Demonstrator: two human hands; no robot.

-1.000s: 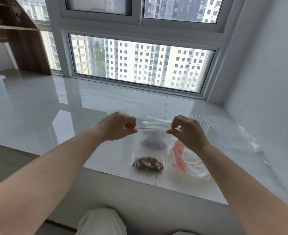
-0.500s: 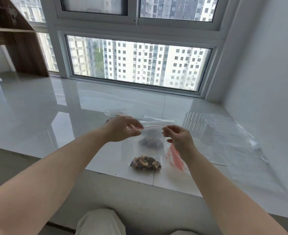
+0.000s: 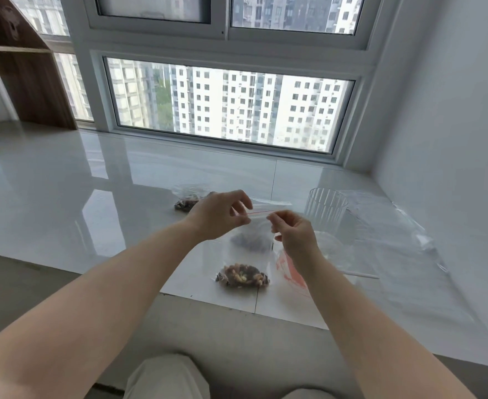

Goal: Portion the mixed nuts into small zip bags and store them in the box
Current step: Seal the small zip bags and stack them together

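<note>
Both my hands pinch 1 nut bag (image 3: 251,254) at its red zip: left (image 3: 219,214), right (image 3: 294,234). 2nd filled bag (image 3: 188,198) behind, 1 cup (image 3: 326,208) beside.

Both hands (image 3: 254,223) pinch the zip bag (image 3: 248,243) top.

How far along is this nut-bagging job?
One filled bag already lies behind. The left hand and right hand pinch the red zip strip of a hanging zip bag with nuts at its bottom. No storage box is in view, so boxing remains.
</note>
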